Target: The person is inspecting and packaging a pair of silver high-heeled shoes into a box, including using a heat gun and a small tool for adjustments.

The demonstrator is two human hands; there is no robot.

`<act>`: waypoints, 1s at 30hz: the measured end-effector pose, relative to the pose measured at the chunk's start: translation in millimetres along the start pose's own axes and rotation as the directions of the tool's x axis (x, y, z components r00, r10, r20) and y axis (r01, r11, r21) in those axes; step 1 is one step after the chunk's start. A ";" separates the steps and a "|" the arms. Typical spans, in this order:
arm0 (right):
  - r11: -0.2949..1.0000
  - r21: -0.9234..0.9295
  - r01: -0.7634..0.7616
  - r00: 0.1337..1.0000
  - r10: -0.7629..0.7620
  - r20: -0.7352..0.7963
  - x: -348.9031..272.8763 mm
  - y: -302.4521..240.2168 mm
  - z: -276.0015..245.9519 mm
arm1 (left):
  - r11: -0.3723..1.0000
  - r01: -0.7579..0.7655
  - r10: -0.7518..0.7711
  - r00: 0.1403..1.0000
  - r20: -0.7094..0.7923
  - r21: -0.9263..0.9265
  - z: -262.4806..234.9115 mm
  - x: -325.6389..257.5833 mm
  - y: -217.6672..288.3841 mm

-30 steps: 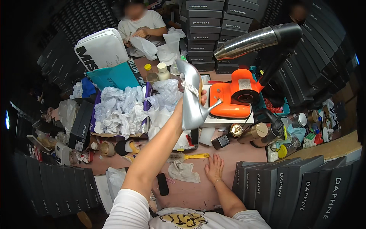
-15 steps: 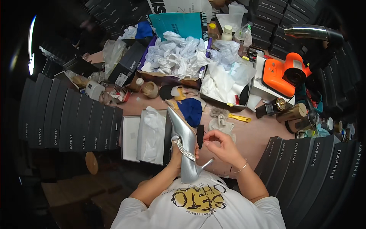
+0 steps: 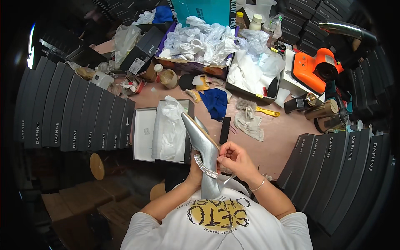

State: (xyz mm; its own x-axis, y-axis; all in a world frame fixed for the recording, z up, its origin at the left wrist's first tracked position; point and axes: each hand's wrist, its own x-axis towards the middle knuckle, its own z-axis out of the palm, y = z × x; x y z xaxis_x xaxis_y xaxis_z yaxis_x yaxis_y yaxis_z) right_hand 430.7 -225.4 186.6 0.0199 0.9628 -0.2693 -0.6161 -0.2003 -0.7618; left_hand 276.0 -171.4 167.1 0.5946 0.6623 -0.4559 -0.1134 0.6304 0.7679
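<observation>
Head view: near side, left hand [image 3: 194, 174] gripping a silver heeled shoe [image 3: 206, 146]; right hand [image 3: 236, 161] fingertips pressed together beside it, pinching what I can't tell.

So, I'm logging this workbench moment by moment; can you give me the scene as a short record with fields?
Left grip: holds a silver pointed-toe high-heeled shoe
Right grip: at the shoe's edge, near its sparkly strap; whether it pinches anything is unclear
Nearby box: open shoebox with white tissue paper
Mid-table: blue cloth, yellow-handled brush, white rag
Far right: orange machine
Both sides: rows of dark shoeboxes
</observation>
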 end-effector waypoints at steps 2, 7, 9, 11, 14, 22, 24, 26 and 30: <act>1.000 0.007 -0.004 1.000 0.004 0.001 -0.1 1.5 4.8 | 0.999 0.014 -0.015 1.000 -0.006 -0.043 -5.7 -3.3 -0.7; 0.998 0.023 -0.053 0.998 0.052 0.028 1.3 3.9 17.3 | 0.999 0.020 -0.020 1.000 -0.001 -0.025 -14.8 -12.8 5.9; 0.998 -0.017 -0.066 0.996 0.067 0.053 3.8 4.6 21.2 | 1.000 0.011 -0.011 1.000 0.027 -0.001 -17.3 -16.1 11.7; 0.995 -0.060 -0.077 0.994 0.081 0.071 6.9 6.0 25.2 | 0.997 0.015 -0.012 0.999 0.031 -0.073 -23.1 -18.3 11.7; 0.992 -0.101 -0.079 0.992 0.089 0.094 12.4 11.4 30.4 | 0.998 -0.010 0.010 1.000 0.007 -0.068 -28.2 -20.7 15.9; 0.995 -0.004 -0.103 0.991 0.103 0.080 20.3 12.4 38.0 | 0.988 -0.037 0.038 0.999 0.002 -0.151 -36.4 -16.4 24.5; 0.993 -0.036 -0.113 0.989 0.116 0.092 24.5 10.3 37.0 | 0.995 -0.037 0.035 0.999 -0.015 -0.096 -37.0 -14.1 27.4; 0.991 -0.049 -0.123 0.987 0.128 0.101 28.5 7.8 34.1 | 0.992 -0.041 0.039 0.999 -0.027 -0.115 -34.0 -10.5 27.7; 0.986 -0.051 -0.156 0.977 0.162 0.139 38.6 3.5 25.8 | 0.994 -0.078 0.075 0.996 -0.042 -0.079 -27.0 -5.2 33.2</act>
State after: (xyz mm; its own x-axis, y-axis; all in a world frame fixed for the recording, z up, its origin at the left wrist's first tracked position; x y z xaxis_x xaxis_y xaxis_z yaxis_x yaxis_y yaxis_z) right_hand 409.0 -184.3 188.7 -0.1900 0.9335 -0.3042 -0.5707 -0.3571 -0.7394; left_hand 247.7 -143.0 182.8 0.5506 0.7241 -0.4154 -0.2219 0.6066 0.7634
